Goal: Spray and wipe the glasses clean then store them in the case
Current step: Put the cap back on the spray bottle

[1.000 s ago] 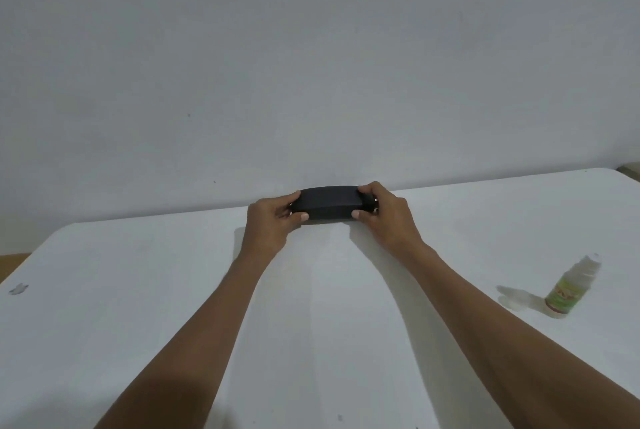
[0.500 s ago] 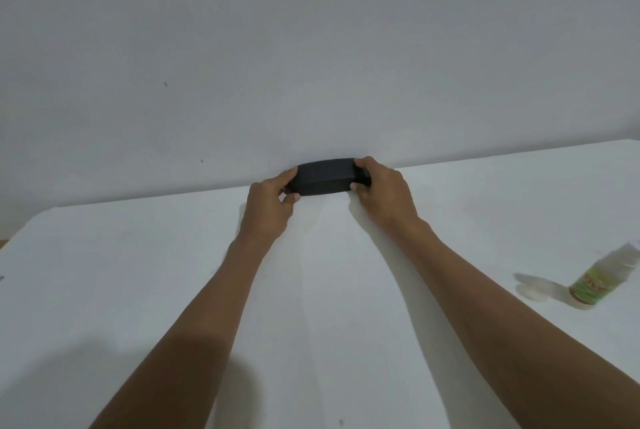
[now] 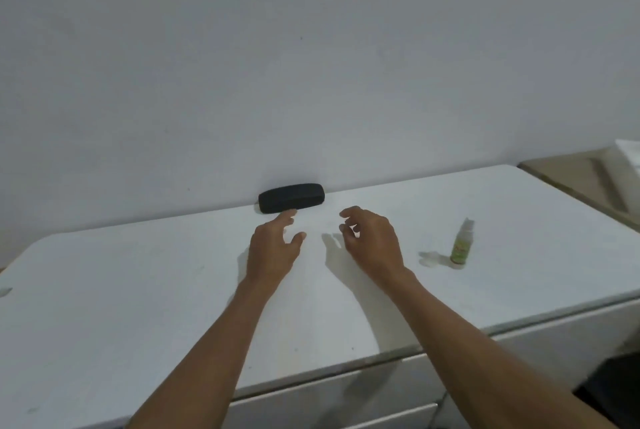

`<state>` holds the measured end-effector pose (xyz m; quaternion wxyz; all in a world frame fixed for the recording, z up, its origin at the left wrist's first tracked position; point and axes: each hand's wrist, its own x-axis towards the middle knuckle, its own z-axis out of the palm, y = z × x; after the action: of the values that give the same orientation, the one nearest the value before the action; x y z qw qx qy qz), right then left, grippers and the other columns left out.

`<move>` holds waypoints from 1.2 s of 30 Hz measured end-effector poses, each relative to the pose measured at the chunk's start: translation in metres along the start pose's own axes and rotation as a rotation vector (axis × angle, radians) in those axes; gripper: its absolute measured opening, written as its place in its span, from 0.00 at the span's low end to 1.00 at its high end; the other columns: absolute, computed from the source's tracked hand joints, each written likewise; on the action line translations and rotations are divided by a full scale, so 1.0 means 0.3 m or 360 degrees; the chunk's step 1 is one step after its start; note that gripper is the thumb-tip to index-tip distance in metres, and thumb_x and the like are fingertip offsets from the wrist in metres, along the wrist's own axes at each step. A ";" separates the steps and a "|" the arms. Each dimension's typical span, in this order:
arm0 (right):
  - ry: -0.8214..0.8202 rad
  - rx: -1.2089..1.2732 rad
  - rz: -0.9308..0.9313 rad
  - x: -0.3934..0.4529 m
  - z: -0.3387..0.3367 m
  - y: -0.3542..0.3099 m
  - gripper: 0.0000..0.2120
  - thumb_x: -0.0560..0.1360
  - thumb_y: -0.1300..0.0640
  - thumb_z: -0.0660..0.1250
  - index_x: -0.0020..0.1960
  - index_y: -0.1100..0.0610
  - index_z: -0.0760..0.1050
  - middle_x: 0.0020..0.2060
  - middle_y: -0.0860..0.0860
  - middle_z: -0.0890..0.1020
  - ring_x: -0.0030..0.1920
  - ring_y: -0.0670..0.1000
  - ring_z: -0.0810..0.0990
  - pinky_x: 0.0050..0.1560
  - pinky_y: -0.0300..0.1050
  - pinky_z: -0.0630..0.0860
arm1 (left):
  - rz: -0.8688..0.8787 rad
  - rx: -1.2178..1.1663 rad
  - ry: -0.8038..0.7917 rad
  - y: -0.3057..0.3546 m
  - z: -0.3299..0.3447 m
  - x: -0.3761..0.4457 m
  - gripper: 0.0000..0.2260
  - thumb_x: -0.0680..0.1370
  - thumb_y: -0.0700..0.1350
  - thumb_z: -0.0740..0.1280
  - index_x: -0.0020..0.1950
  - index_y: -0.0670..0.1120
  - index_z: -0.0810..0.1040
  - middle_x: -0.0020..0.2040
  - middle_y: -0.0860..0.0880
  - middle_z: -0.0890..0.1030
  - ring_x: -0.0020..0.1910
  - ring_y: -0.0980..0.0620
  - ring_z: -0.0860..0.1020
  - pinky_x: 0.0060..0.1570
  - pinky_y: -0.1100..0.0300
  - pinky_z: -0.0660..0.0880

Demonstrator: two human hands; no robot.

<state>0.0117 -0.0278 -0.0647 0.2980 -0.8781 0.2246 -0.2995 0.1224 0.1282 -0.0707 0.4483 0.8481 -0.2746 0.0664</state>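
A black glasses case (image 3: 291,198), lid down, lies at the back of the white table (image 3: 138,283), against the wall. My left hand (image 3: 273,248) hovers just in front of the case with relaxed fingers and holds nothing. My right hand (image 3: 370,241) floats to the right of it, fingers loosely curled, also holding nothing. A small spray bottle (image 3: 462,244) with a green label stands upright to the right of my right hand. The glasses are not visible.
The grey wall (image 3: 311,65) rises directly behind the table. The table's front edge shows drawers (image 3: 329,401) below it. A beige surface (image 3: 588,182) lies beyond the table's right end. A small mark (image 3: 5,291) sits at the table's left edge.
Both hands have let go of the case and pulled back toward me. The case now rests alone against the wall. The camera has drawn back, showing the table's front edge.
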 end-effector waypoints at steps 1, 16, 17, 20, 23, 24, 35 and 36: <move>0.0063 -0.0026 0.0003 -0.035 -0.034 0.003 0.11 0.79 0.55 0.67 0.61 0.51 0.80 0.50 0.49 0.86 0.51 0.52 0.83 0.52 0.47 0.78 | 0.0028 -0.0026 -0.0043 0.041 0.015 -0.025 0.21 0.76 0.45 0.76 0.68 0.48 0.80 0.59 0.47 0.85 0.56 0.46 0.83 0.61 0.51 0.79; 0.0661 -0.0019 0.0551 -0.318 -0.445 0.236 0.16 0.77 0.47 0.72 0.62 0.52 0.77 0.50 0.48 0.86 0.46 0.51 0.83 0.47 0.46 0.78 | 0.0413 -0.0218 -0.0633 0.464 0.323 -0.248 0.19 0.74 0.43 0.77 0.65 0.49 0.82 0.56 0.48 0.83 0.52 0.51 0.81 0.43 0.76 0.74; 0.0633 0.0022 0.0565 -0.314 -0.449 0.246 0.19 0.77 0.48 0.73 0.66 0.51 0.76 0.54 0.49 0.85 0.47 0.51 0.83 0.50 0.47 0.79 | 0.0412 -0.0213 -0.0643 0.469 0.337 -0.250 0.19 0.74 0.42 0.77 0.65 0.49 0.82 0.56 0.48 0.82 0.51 0.52 0.80 0.41 0.77 0.73; 0.0531 0.0116 0.0557 -0.294 -0.453 0.262 0.25 0.78 0.48 0.72 0.73 0.51 0.72 0.60 0.49 0.83 0.50 0.49 0.82 0.54 0.48 0.79 | 0.0392 -0.0192 -0.0651 0.479 0.382 -0.245 0.19 0.75 0.41 0.76 0.65 0.51 0.83 0.55 0.50 0.82 0.49 0.56 0.79 0.43 0.74 0.72; 0.0471 0.0165 0.0567 -0.266 -0.452 0.267 0.26 0.78 0.46 0.70 0.74 0.50 0.71 0.61 0.49 0.83 0.51 0.49 0.81 0.54 0.47 0.78 | 0.0407 -0.0108 -0.0645 0.487 0.419 -0.237 0.17 0.76 0.39 0.74 0.64 0.49 0.83 0.55 0.50 0.83 0.48 0.55 0.80 0.47 0.66 0.75; 0.0453 0.0171 0.0569 -0.257 -0.450 0.266 0.25 0.78 0.46 0.70 0.73 0.49 0.72 0.61 0.48 0.84 0.52 0.49 0.82 0.54 0.47 0.78 | 0.0417 -0.0066 -0.0627 0.484 0.429 -0.233 0.16 0.76 0.38 0.73 0.63 0.48 0.84 0.54 0.49 0.83 0.48 0.54 0.80 0.49 0.62 0.77; 0.0444 0.0144 0.0580 -0.226 -0.422 0.274 0.11 0.78 0.47 0.70 0.59 0.47 0.81 0.51 0.45 0.87 0.46 0.49 0.82 0.45 0.46 0.77 | 0.0228 -0.0527 -0.0292 0.529 0.406 -0.155 0.07 0.76 0.40 0.75 0.53 0.48 0.87 0.48 0.49 0.86 0.43 0.51 0.83 0.47 0.60 0.78; 0.0446 0.0145 0.0585 -0.226 -0.421 0.276 0.11 0.78 0.47 0.70 0.59 0.47 0.81 0.51 0.44 0.87 0.46 0.49 0.82 0.46 0.46 0.77 | 0.0206 -0.0608 -0.0262 0.552 0.396 -0.141 0.07 0.76 0.40 0.75 0.53 0.48 0.87 0.47 0.48 0.86 0.43 0.52 0.83 0.47 0.62 0.77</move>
<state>-0.1382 -0.0978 -0.0647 0.3529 -0.7579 0.4062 -0.3689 -0.0161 -0.0233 -0.0358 0.5717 0.7308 -0.3719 -0.0277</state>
